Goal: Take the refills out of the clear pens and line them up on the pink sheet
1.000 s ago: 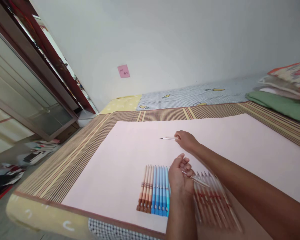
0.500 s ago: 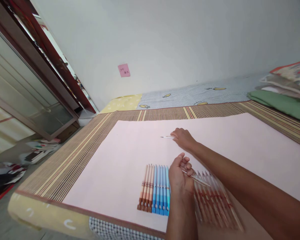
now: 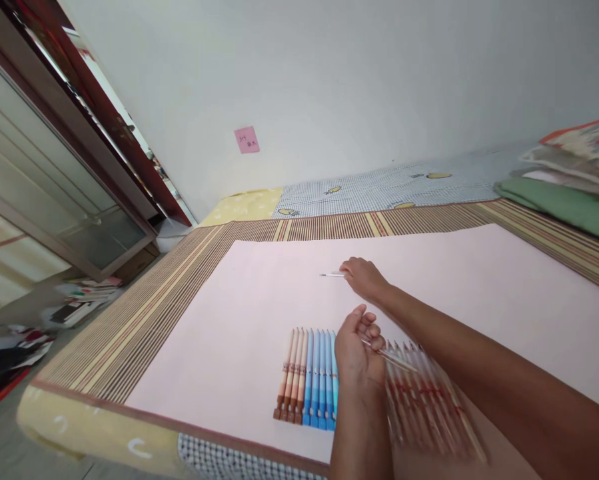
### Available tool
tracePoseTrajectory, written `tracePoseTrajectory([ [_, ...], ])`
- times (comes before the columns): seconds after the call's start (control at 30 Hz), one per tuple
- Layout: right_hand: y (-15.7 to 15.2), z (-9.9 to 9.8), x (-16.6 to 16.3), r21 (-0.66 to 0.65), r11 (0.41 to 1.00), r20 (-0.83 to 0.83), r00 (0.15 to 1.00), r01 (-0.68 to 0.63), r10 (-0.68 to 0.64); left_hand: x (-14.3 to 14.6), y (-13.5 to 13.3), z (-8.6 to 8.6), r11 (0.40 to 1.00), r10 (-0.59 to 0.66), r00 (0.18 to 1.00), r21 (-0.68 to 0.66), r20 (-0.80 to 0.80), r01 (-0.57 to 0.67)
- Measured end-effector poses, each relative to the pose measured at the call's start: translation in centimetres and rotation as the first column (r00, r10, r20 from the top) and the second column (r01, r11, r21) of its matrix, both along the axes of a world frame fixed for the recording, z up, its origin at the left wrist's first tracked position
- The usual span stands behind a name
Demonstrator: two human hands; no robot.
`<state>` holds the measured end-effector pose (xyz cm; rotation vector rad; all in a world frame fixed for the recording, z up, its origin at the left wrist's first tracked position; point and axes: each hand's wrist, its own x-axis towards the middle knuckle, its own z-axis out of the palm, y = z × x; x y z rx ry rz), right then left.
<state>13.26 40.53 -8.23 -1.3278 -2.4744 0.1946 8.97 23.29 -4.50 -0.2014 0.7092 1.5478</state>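
Note:
My right hand (image 3: 363, 278) is closed around a thin white pen refill (image 3: 332, 275), its dark tip pointing left just above the pale pink sheet (image 3: 219, 320). Nearer to me, my left hand (image 3: 360, 343) is turned palm up with curled fingers. A slim, translucent pen-like stick (image 3: 396, 361) passes under those fingers and slants down to the right. Left of my left wrist lie several peach-and-brown pens (image 3: 292, 377) and several blue pens (image 3: 320, 380), side by side. More slender pen-like sticks with reddish-brown parts (image 3: 424, 400) lie between my forearms, partly hidden and blurred.
Under the sheet is a striped mat (image 3: 124, 327) over a bed-like surface. Folded green cloth (image 3: 559, 203) and a patterned pillow (image 3: 589, 150) are at the far right. A pink note (image 3: 247, 140) sticks to the wall. A glazed door (image 3: 59, 147) stands at the left.
Almost nothing differs. My left hand has shifted very slightly left, and both hands keep hold of the same things.

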Motion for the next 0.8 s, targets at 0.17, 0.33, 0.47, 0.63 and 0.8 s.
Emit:
tracePoseTrajectory([
  [0.17,-0.3,0.2,0.3,-0.009,1.0,-0.063,0.998,0.001,-0.002,-0.3,-0.1,0.2,0.998,0.055,0.997,-0.003,0.049,-0.055],
  [0.33,-2.8,2.3,2.9,-0.159,0.987,-0.362,0.932,-0.034,-0.026,-1.5,-0.1,0.4,0.988,0.146,0.986,0.031,0.075,-0.149],
  [0.47,-7.7,4.7,6.6,-0.354,0.901,-0.544,0.839,-0.251,0.019,-2.1,-0.3,0.8,0.978,0.202,0.976,0.04,0.083,-0.206],
  [0.63,-13.6,5.3,8.7,-0.338,0.888,-0.44,0.886,-0.313,0.145,-2.1,-0.4,1.1,0.965,0.254,0.964,0.046,0.081,-0.258],
  [0.8,-15.4,3.6,7.7,-0.082,0.957,-0.327,0.915,-0.277,0.237,-2.1,-0.4,0.9,0.964,0.253,0.964,0.059,0.084,-0.258],
])
